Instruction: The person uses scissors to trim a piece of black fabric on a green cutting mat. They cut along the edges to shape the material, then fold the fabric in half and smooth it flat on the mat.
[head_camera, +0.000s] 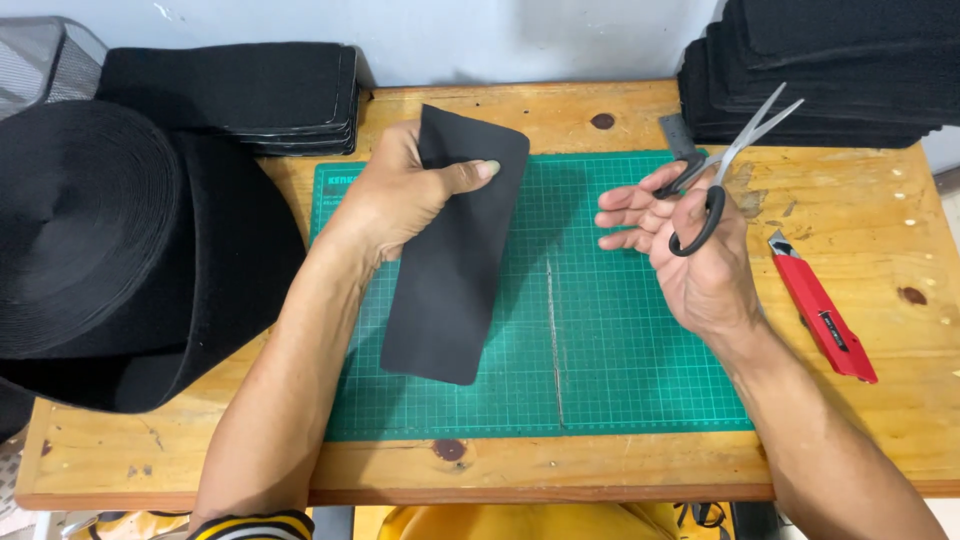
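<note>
My left hand (405, 190) pinches the top of a black rectangular fabric strip with rounded corners (450, 270), thumb across its face. The strip hangs tilted over the green cutting mat (620, 330). My right hand (680, 245) holds black-handled scissors (725, 165) by the finger loops, blades slightly apart and pointing up and to the right, a short way right of the strip and not touching it.
A large roll of black strap material (110, 250) fills the left of the wooden table (860, 420). Stacks of black cut pieces sit at the back left (240, 90) and back right (830, 70). A red utility knife (825, 320) lies right of the mat.
</note>
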